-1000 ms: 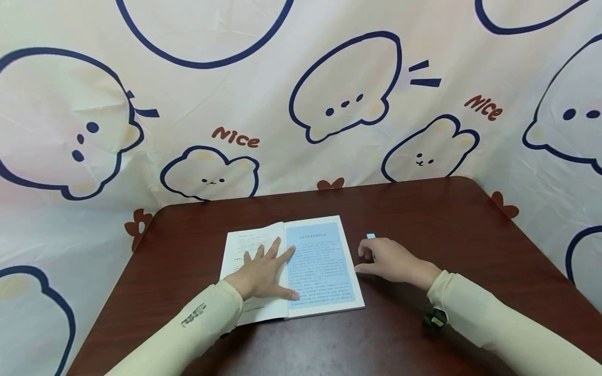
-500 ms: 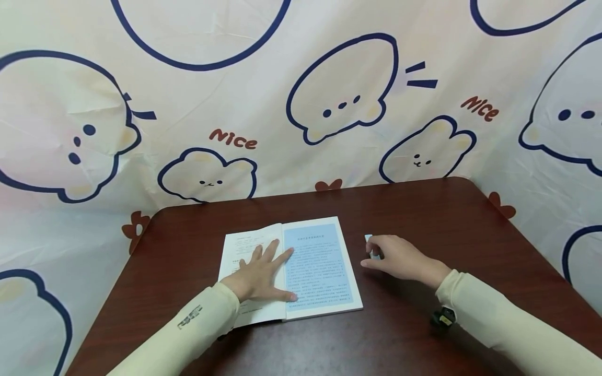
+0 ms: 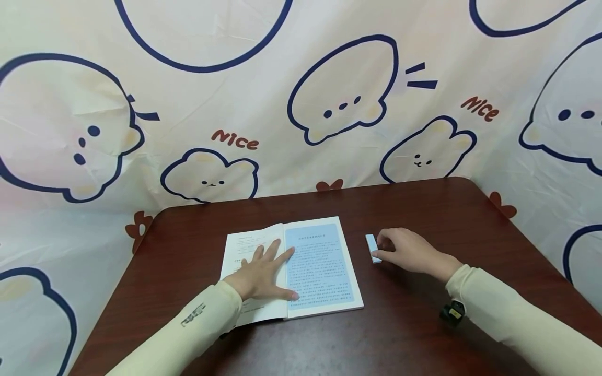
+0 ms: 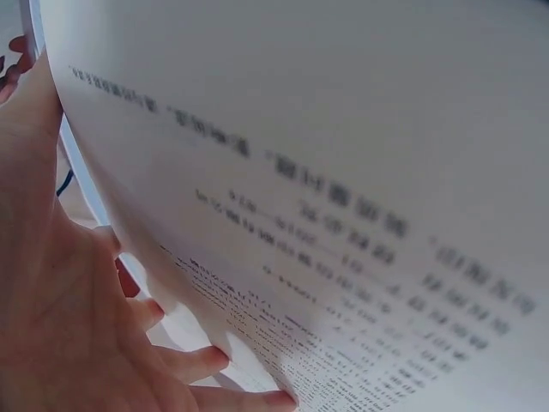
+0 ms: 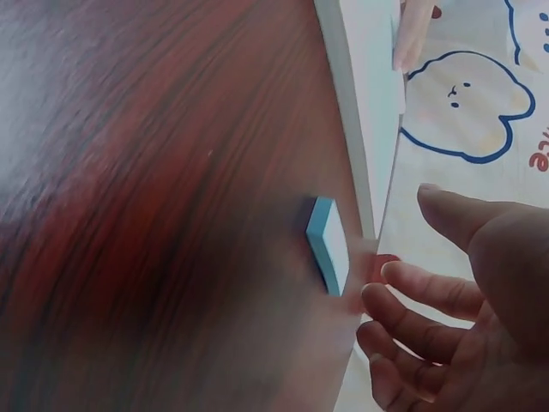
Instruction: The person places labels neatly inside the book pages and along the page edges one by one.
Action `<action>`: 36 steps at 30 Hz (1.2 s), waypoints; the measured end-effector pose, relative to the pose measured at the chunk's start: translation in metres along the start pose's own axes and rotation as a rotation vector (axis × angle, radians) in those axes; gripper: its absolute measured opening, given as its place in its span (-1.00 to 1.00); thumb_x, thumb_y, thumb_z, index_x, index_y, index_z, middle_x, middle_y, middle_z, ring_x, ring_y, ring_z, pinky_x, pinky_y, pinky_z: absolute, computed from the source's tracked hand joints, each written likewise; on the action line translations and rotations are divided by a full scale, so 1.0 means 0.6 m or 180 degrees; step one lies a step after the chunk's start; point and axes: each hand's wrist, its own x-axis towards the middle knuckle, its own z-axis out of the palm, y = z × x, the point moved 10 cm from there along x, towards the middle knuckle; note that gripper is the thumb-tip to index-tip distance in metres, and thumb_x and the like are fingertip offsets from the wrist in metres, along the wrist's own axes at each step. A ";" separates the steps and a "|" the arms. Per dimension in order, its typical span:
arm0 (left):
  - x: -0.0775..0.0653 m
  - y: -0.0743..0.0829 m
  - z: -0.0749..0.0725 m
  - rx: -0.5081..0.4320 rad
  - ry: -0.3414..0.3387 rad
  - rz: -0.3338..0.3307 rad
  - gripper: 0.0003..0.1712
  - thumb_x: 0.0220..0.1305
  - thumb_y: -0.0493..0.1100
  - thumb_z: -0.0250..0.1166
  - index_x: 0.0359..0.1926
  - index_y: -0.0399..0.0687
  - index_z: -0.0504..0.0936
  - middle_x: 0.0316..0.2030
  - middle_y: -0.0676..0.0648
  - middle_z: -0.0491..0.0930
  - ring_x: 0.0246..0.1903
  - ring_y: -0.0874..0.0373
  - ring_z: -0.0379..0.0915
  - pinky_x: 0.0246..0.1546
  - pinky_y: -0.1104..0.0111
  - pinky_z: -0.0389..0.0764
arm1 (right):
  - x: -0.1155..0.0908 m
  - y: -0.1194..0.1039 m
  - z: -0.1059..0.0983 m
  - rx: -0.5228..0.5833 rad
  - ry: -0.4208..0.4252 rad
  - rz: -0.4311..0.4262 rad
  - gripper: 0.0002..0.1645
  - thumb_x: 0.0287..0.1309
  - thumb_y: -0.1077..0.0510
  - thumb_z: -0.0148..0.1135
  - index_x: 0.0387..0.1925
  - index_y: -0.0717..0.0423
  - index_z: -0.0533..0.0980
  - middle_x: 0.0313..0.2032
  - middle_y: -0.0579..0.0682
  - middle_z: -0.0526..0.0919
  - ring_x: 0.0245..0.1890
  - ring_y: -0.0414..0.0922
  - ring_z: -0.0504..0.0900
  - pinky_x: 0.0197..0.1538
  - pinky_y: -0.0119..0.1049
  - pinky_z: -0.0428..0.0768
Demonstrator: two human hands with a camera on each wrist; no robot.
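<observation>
R hand (image 3: 408, 249) overlaps block (image 3: 371, 243) in head cam, not R-wrist.

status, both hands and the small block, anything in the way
Left hand spread on open book. Right hand beside small block, not gripping it. Nothing seen between hand and block.

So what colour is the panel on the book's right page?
The panel is light blue, clearest in the head view.

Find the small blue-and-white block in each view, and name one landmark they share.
Head: block right of picture centre, just left of the right hand.
Left wrist: not in it.
Right wrist: block slightly right of centre, on the table.
Shared landmark: the open book.
</observation>
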 end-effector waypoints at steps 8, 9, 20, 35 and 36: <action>0.000 -0.002 -0.002 -0.0021 0.0009 -0.0010 0.28 -0.08 0.57 0.39 0.59 0.36 0.06 0.64 -0.18 -0.18 0.54 -0.49 -0.16 0.21 -0.58 0.11 | 0.008 0.003 0.011 -0.0132 -0.0148 -0.0130 -0.57 0.16 -0.04 0.46 -0.04 0.13 0.62 -0.16 0.00 0.70 -0.18 -0.11 0.57 -0.02 -0.06 0.62; 0.000 -0.003 -0.002 -0.0030 0.0008 -0.0009 0.28 -0.08 0.57 0.39 0.59 0.36 0.06 0.64 -0.18 -0.18 0.54 -0.49 -0.16 0.21 -0.58 0.11 | 0.009 0.003 0.012 -0.0164 -0.0167 -0.0150 -0.55 0.15 -0.04 0.47 -0.02 0.13 0.62 -0.14 0.00 0.70 -0.15 -0.11 0.58 0.00 -0.04 0.63; 0.002 -0.001 0.001 -0.0045 0.0023 -0.0008 0.28 -0.12 0.60 0.39 0.59 0.39 0.07 0.64 -0.16 -0.17 0.54 -0.48 -0.16 0.21 -0.57 0.12 | 0.012 0.008 0.020 -0.0377 -0.0125 -0.0288 -0.50 0.09 -0.02 0.52 0.02 0.12 0.62 -0.12 0.00 0.68 -0.14 -0.12 0.56 0.00 -0.07 0.62; 0.001 -0.002 0.002 0.0043 0.0143 0.0039 0.28 -0.14 0.65 0.34 0.58 0.41 0.10 0.63 -0.16 -0.11 0.53 -0.46 -0.09 0.20 -0.56 0.17 | 0.010 0.009 0.025 -0.0407 -0.0112 -0.0401 -0.53 0.12 -0.01 0.50 0.00 0.11 0.62 -0.11 -0.02 0.69 -0.10 -0.11 0.59 -0.01 -0.06 0.62; 0.002 -0.002 0.001 0.0046 0.0146 0.0036 0.28 -0.14 0.65 0.35 0.58 0.41 0.10 0.63 -0.16 -0.10 0.53 -0.46 -0.09 0.20 -0.56 0.17 | 0.010 0.010 0.026 -0.0411 -0.0115 -0.0402 -0.53 0.12 -0.01 0.50 0.00 0.11 0.62 -0.11 -0.02 0.69 -0.10 -0.11 0.59 0.00 -0.06 0.62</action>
